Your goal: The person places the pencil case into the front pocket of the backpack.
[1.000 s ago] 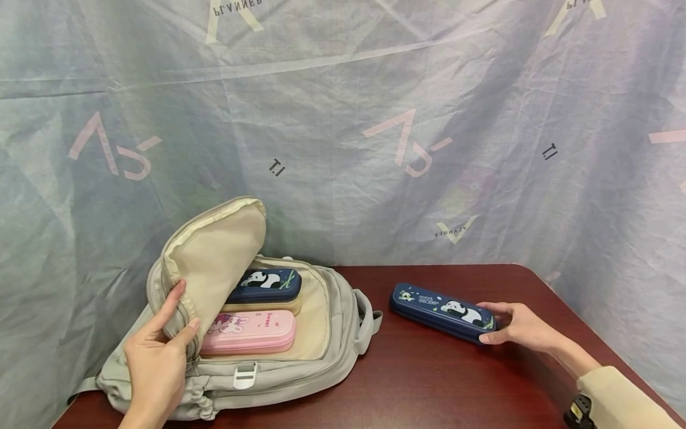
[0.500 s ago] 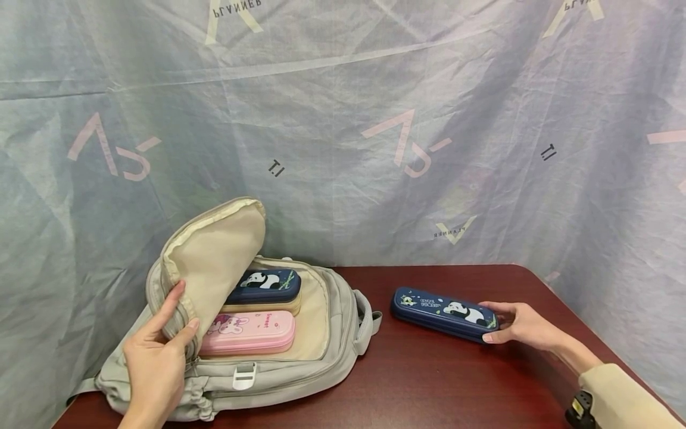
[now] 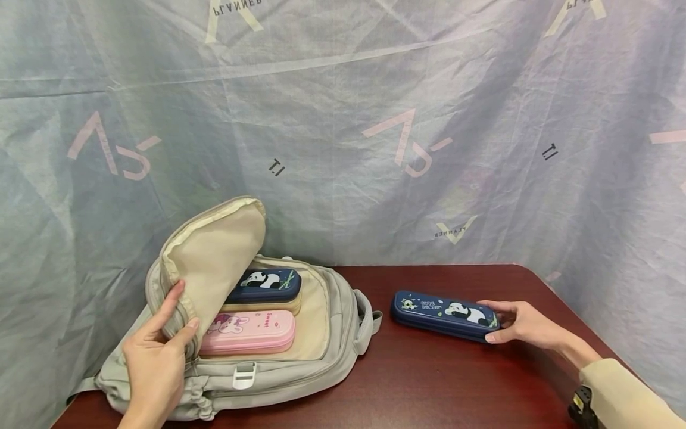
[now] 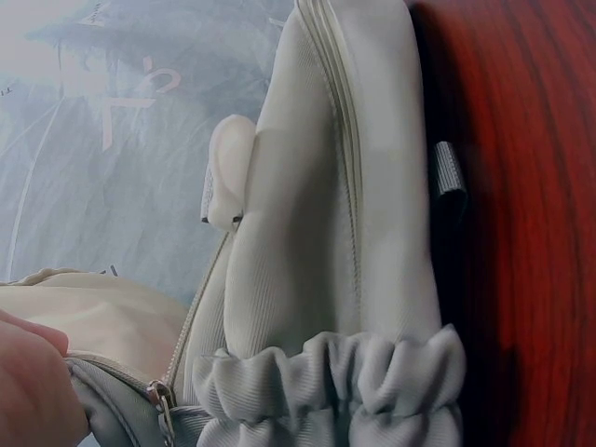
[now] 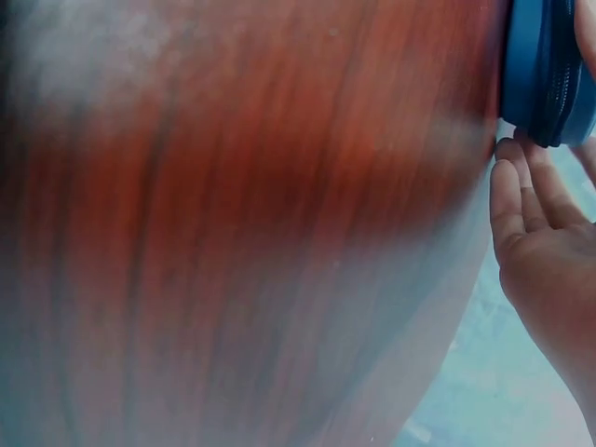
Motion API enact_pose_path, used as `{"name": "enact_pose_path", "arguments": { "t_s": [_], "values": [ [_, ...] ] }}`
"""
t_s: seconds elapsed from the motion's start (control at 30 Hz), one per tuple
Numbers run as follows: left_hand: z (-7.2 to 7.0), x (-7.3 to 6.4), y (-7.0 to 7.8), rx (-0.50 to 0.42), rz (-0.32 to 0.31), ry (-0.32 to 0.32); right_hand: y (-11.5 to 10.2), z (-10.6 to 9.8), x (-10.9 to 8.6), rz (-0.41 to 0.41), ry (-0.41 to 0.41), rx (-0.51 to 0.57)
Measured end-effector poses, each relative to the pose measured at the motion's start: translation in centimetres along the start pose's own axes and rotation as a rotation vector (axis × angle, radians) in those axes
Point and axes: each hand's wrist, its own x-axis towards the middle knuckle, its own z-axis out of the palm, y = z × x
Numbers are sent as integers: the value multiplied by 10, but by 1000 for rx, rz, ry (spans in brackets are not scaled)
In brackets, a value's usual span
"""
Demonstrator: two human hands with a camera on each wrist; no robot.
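At the left of the head view lies a light grey backpack, unzipped, with its cream-lined flap raised. My left hand pinches the flap's edge between thumb and fingers. Inside sit a pink pencil case with a rabbit print and, behind it, a navy panda pencil case on top of a beige item. Over on the right, my right hand grips the right end of another navy panda pencil case, thumb on the near side. The right wrist view shows that case's zipped end between thumb and fingers.
The dark red tabletop carries everything, its rounded far corner behind the right hand. A grey printed cloth hangs along the back and both sides. The backpack's carry loop points toward the right-hand pencil case.
The navy pencil case in my right hand has turned slightly, its left end shifting a little toward me and its right end slightly rightward. My left hand and the flap look unchanged.
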Motion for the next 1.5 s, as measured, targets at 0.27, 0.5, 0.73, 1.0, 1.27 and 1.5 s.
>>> {"name": "enact_pose_path", "arguments": {
  "t_s": [0.27, 0.5, 0.73, 1.0, 1.27, 1.5],
  "values": [
    [0, 0, 0, -4, -2, 1, 2, 1, 0, 15, 19, 4],
    [0, 1, 0, -12, -9, 2, -2, 6, -1, 37, 55, 23],
    [-1, 0, 1, -8, -5, 1, -13, 12, -4, 76, 122, -9],
    [1, 0, -1, -29, 14, 12, -26, 18, -5, 94, 190, -63],
    [0, 0, -2, -82, 53, 15, -34, 21, -5, 104, 214, -105],
    [2, -1, -2, -71, 47, 23, -44, 23, -6, 92, 237, -125]
  ]
}}
